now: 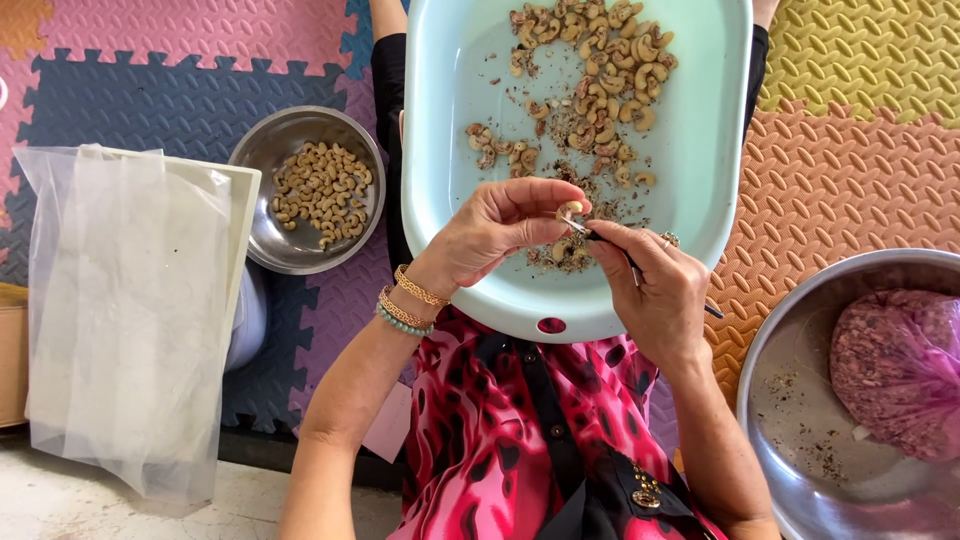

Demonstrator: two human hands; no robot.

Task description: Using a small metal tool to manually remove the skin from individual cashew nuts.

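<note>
Interlocking foam floor mats (170, 95) in pink, blue, orange; left hand (500, 230) pinches a cashew (570, 210); right hand (655, 290) grips a small knife (610, 243) over the pale tray (720, 130).

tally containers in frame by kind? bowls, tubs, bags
Steel bowls: 2, one of peeled cashews, one at right
Pale blue plastic tub: 1
Plastic bags: 2, a clear bag, a pink bag of skins
Total: 5

Both hands (580, 250) pinched together, fingertips meeting
</note>
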